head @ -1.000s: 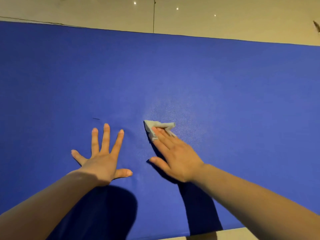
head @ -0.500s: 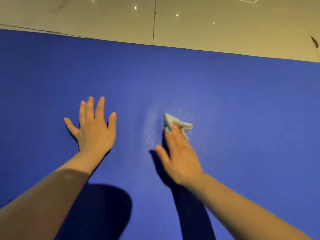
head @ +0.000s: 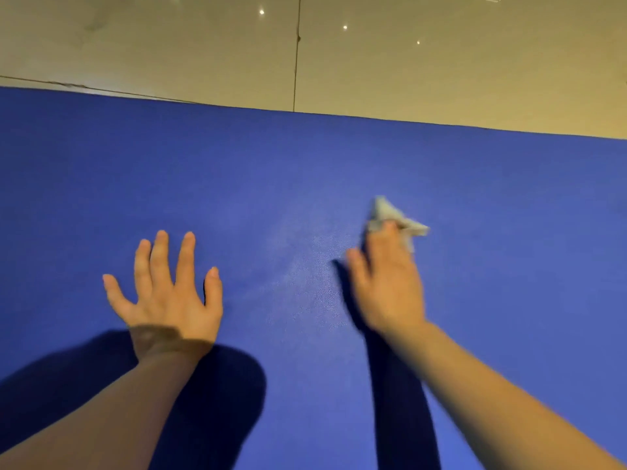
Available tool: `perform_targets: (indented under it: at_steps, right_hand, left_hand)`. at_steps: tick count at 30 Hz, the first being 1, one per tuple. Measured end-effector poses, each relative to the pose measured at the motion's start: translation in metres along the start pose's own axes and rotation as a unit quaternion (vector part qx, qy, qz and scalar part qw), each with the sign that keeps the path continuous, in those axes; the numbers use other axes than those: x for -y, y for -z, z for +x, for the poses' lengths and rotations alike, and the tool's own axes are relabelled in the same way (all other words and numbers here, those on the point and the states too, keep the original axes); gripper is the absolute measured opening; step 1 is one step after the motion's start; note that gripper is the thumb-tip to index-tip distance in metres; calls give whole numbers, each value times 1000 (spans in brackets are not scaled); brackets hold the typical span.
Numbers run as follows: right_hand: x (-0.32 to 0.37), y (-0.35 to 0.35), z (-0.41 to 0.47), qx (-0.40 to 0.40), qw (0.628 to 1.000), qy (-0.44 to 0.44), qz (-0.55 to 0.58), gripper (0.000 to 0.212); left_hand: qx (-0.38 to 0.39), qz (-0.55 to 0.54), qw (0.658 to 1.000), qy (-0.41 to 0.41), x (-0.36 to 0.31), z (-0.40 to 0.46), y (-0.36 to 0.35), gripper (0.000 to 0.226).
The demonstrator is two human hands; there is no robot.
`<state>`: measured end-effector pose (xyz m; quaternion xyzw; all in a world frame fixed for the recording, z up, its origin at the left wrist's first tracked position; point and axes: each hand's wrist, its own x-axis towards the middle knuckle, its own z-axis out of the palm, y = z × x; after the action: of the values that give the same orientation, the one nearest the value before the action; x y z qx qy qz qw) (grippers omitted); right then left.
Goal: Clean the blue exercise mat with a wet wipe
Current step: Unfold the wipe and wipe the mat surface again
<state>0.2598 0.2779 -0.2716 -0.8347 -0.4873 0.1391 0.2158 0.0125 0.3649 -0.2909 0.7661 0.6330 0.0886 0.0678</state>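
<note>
no writing or brand shows anywhere, not on the mat (head: pixel 475 266) and not on the wipe (head: pixel 386 215). the blue mat fills most of the view, lying on a tiled floor (head: pixel 407 69); its left, right and near edges run out of frame, only the far edge shows. the left hand (head: pixel 169 300) lies flat on the mat, fingers (head: pixel 185 256) straight and spread, holding nothing. the right hand (head: pixel 390 286) is blurred, its straight fingers pressing the crumpled wipe onto the mat right of centre; the wipe pokes out beyond the fingertips, the rest of it hidden under the hand. how the thumb sits is hard to tell through the blur. a faint sheen marks the mat between the two hands. dark shadow covers the left wrist and the mat below it. both forearms are cut off at the bottom.
</note>
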Motion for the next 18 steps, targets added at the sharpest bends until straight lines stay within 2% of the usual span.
perform_targets:
  at_steps: [3, 6, 8, 11, 13, 14, 15, 16, 18]
  right_hand:
    - [56, -41, -26, 87, 976, 198, -34, 72]
    - [56, -39, -4, 92, 963, 250, -50, 74]
    - [26, -18, 20, 62, 976, 197, -63, 71]
    - [-30, 20, 54, 2, 995, 2, -99, 73]
    - [-46, 33, 74, -13, 987, -135, -84, 82]
    - [-42, 31, 81, -16, 984, -168, -65, 85]
    - [-30, 26, 86, -14, 985, -163, -49, 85]
    - [-14, 16, 86, -11, 992, -121, -42, 84]
    - [21, -11, 79, 25, 998, 16, -53, 84]
  left_hand:
    - [-27, 3, 1000, -10, 1, -1, -2, 58]
    - [-45, 19, 999, -23, 2, 4, -3, 55]
    - [-46, 15, 999, -16, 2, 4, -4, 55]
    - [-53, 31, 998, -27, 1, 1, -5, 55]
    - [-51, 31, 998, -26, 1, 2, -5, 56]
    - [-48, 35, 998, -25, 2, 3, -5, 57]
    - [-46, 39, 998, -25, 2, 3, -5, 57]
    - [-44, 40, 998, -24, 3, 3, -5, 58]
    - [-41, 35, 998, -23, 3, 2, -5, 59]
